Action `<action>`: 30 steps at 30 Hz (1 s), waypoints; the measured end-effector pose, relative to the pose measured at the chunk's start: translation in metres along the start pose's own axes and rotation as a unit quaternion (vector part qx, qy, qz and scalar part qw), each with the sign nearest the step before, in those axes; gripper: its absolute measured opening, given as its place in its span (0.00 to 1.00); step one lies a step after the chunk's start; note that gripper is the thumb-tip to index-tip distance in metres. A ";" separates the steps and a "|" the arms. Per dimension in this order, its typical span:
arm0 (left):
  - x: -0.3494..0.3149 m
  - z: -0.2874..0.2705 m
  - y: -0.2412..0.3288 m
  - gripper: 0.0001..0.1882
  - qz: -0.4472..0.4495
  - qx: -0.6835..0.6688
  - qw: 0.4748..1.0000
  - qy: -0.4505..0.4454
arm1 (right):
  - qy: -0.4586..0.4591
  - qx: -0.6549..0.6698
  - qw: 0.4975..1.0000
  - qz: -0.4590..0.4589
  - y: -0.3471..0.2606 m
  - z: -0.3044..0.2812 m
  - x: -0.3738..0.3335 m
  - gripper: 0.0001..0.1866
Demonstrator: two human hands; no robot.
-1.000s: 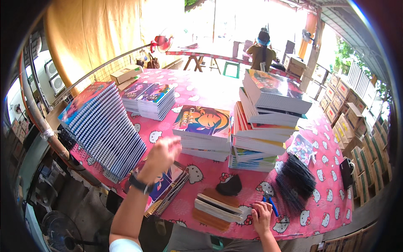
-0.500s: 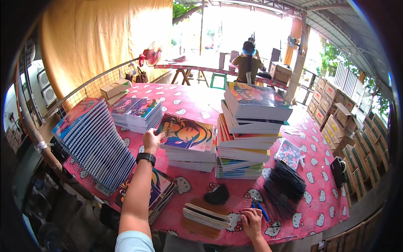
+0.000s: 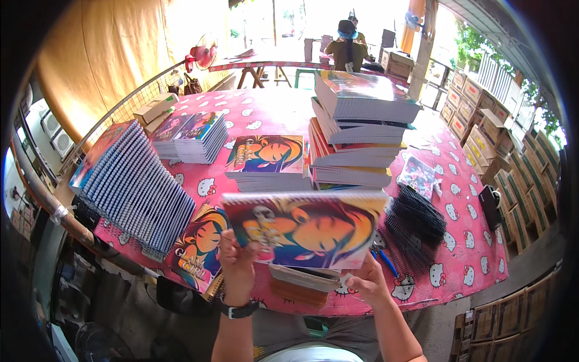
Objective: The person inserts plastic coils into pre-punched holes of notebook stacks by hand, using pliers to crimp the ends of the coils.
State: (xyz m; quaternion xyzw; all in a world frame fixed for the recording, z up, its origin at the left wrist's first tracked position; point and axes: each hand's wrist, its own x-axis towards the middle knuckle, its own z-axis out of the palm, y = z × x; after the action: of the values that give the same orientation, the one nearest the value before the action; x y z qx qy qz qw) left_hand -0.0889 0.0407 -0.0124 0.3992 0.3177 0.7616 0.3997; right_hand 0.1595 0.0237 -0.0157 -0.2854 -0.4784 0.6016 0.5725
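Observation:
A punched, unbound notebook (image 3: 313, 232) with a colourful illustrated cover is held up over the near side of the table, its holed edge away from me. My left hand (image 3: 238, 259) grips its near left part, thumb on the cover. At the near right corner is my right hand (image 3: 369, 280), with fingers partly behind the notebook and thumb low. Beneath lies a wooden block jig (image 3: 301, 286), partly covered. Blue-handled pliers (image 3: 386, 262) rest beside my right hand, next to a heap of black binding coils (image 3: 416, 226).
A tall mixed stack of unbound books (image 3: 356, 145) stands beyond the notebook, beside a lower stack (image 3: 268, 157). Coil-bound notebooks (image 3: 136, 187) lean in a large pile at left, with more bound ones (image 3: 199, 247) nearer. Another person (image 3: 348, 48) sits at a far table.
My left hand has taken a notebook from the low stack and drawn it toward me. My right hand has lifted from beside the pliers to the notebook's corner. The view has shifted.

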 end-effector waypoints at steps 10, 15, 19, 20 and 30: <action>-0.008 -0.015 -0.018 0.13 -0.081 0.155 0.976 -0.131 | -0.004 -0.338 0.941 -0.027 0.033 -0.057 -0.039 0.12; -0.015 -0.028 -0.019 0.19 -0.048 0.112 0.987 -0.100 | -0.031 -0.438 0.898 -0.034 0.068 -0.054 -0.040 0.10; -0.024 0.004 -0.024 0.25 -0.074 0.030 0.996 -0.047 | -0.077 -0.509 0.857 -0.023 0.089 -0.046 -0.048 0.15; -0.023 0.002 -0.031 0.24 -0.076 0.024 0.996 -0.038 | -0.111 -0.537 0.836 -0.014 0.085 -0.048 -0.048 0.18; -0.019 0.000 -0.044 0.12 -0.105 -0.004 0.994 -0.010 | 0.164 -0.690 0.705 -0.015 0.017 -0.165 0.025 0.08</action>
State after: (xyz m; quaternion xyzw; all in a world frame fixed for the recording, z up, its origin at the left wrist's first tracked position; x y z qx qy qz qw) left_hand -0.0663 0.0460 -0.0545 0.3701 0.3506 0.7125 0.4821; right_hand 0.2951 0.0905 -0.0887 -0.6875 -0.6630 0.0385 0.2938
